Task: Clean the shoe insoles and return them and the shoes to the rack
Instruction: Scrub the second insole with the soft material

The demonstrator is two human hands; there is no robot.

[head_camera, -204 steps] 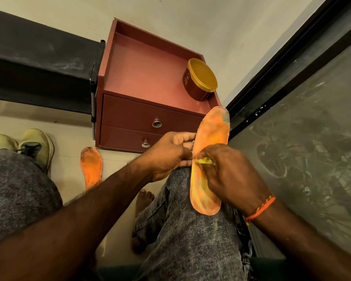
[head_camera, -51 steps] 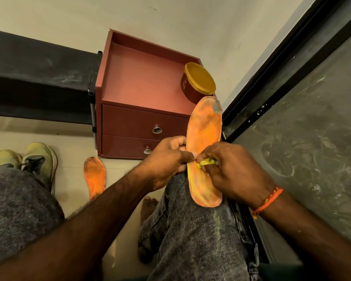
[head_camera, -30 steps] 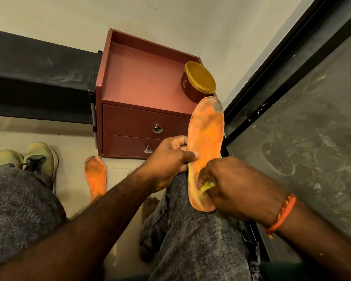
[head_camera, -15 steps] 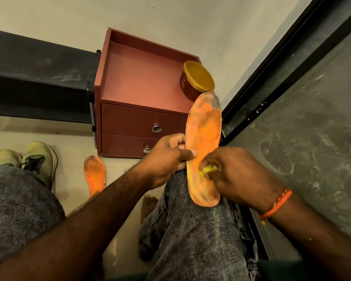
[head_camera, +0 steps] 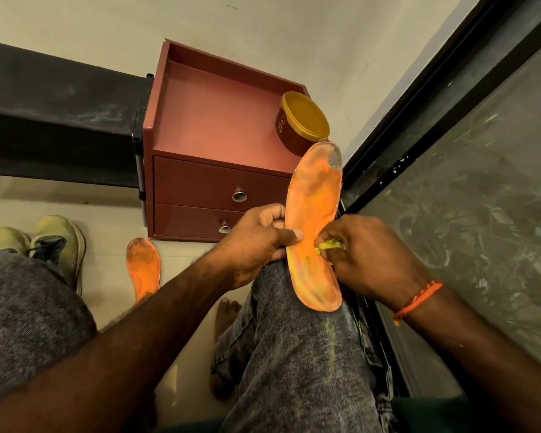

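We are bracing orange insole [head_camera: 314, 210] on knee, frame centre: left hand [head_camera: 256, 242] pinching its edge steady, right hand [head_camera: 369, 260] fingers curling round yellow scrubber [head_camera: 328, 246], pressing for scrubbing.

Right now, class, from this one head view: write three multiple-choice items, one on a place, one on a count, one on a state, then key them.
1. Where is the second insole?
A. on the floor
B. in a drawer
C. on the cabinet

2. How many drawer knobs show?
A. one
B. two
C. four

3. The tub is:
A. lidless
B. tipped over
C. lidded

Key: A, it lies on the floor beside the shoes; B, one knob per drawer of the cabinet; C, its yellow lid sits on.
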